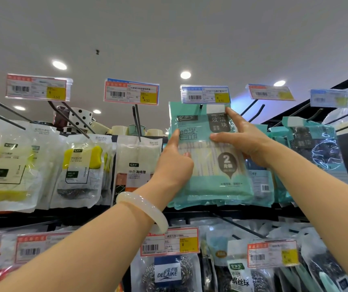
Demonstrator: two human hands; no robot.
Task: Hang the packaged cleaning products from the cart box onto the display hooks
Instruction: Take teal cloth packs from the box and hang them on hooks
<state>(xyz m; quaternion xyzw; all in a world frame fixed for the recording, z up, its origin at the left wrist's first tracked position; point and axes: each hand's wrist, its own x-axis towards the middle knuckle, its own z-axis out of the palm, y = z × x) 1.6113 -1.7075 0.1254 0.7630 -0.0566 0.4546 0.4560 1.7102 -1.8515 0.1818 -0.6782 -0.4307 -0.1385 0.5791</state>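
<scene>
1. At the far left of the top row hang white packs with yellow sponges (6, 163), and just to their right a second white pack holding a yellow sponge and a steel scourer (82, 167); a red-edged price tag (37, 87) sits on the hook arm above.
2. Next comes a white sponge-wipe pack (136, 165) on a dark display hook (137, 121), under another price tag with a yellow corner.
3. The left hand (174, 163) reaches up with its forefinger stretched along the left edge of the teal packaged cleaning product (211, 165); the other fingers curl at the pack's side, and whether they grip it or only rest there I cannot tell. A pale bangle (145, 209) circles that wrist.
4. The teal pack is held upright at the top row, its upper edge right under the blue-edged price tag (204, 94), with the tip of a hook showing at its top; whether it hangs on the hook cannot be told. More teal packs sit directly behind it.
5. The right hand (247, 142) pinches the pack's right side: the thumb lies flat across the front and the forefinger points up along the top right corner.
6. Further right hang teal packs with dark scourers (314, 148).
7. On the lower row sit steel wool packs (166, 272) behind their price tags.
</scene>
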